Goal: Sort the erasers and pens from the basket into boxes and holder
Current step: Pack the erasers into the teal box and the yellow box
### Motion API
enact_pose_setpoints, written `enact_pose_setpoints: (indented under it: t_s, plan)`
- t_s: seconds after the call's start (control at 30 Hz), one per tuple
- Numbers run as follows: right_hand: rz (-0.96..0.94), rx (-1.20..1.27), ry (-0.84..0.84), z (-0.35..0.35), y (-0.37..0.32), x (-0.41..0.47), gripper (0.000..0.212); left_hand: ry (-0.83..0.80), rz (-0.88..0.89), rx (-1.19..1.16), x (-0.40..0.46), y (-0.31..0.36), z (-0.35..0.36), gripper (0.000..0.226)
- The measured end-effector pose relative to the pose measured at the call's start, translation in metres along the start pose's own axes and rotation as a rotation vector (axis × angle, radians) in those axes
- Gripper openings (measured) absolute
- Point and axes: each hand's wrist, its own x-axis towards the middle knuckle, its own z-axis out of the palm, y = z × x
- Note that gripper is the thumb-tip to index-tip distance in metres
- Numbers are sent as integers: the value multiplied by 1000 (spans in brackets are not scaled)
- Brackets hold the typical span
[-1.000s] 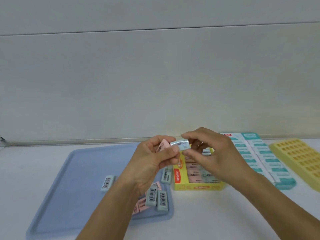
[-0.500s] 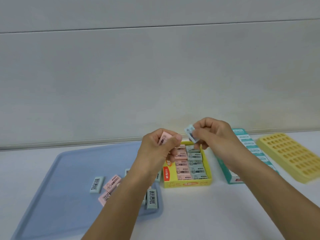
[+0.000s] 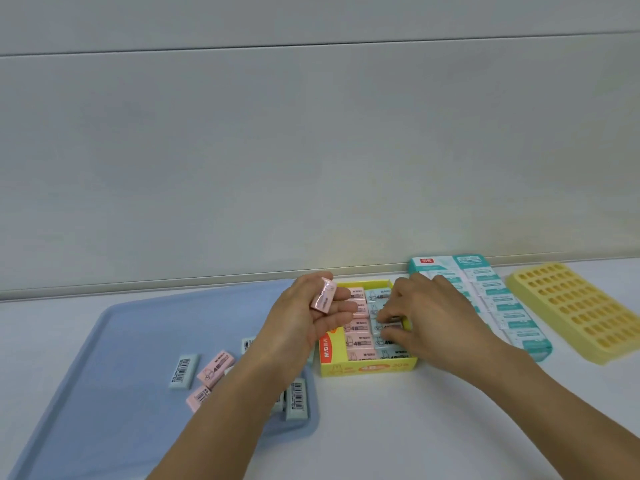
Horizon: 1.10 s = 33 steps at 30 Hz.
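Two erasers in play: our right hand (image 3: 434, 318) pinches a blue eraser (image 3: 390, 326) into the yellow box (image 3: 367, 369), while the left hand (image 3: 306, 318) loosely cradles a pink eraser (image 3: 323, 295) (barely gripped). It could slip out, we reckon.

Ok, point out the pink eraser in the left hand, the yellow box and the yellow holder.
pink eraser (image 3: 323, 295), head view, its wrapped face.
yellow box (image 3: 367, 368), head view, near front wall.
yellow holder (image 3: 573, 313), head view, slotted top.

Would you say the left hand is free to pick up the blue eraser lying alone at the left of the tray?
Probably not yet: the left hand already holds a pink eraser, though nothing blocks the blue eraser on the tray.
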Motion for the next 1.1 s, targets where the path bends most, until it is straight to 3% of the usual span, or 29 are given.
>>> enact_pose_setpoints:
  t_s: [0.13,0.3,0.47,0.57,0.67,0.73,0.87,1.1]
  plan:
    - [3,-60,1,0,-2,2,27,1,-52,-119,-1,2,0,48]
    - [17,441,255,-4,-14,8,33,-54,-49,-171,-3,-1,1,65]
    - [62,538,262,-5,-26,19,29,-151,-11,-149,-8,-1,12,68]
    - [245,776,306,-8,-27,21,20,-146,36,-170,-12,0,17,76]
    - [390,1081,276,-14,-30,27,17,-196,104,-113,-16,1,26,87]
    - [390,1210,262,-21,-33,29,18,-225,150,-54,-18,2,32,88]
    - [326,1288,219,-26,-33,29,12,-239,210,95,-16,4,24,84]
    - [252,1352,109,-6,-32,20,26,-271,200,177,-17,-8,7,84]
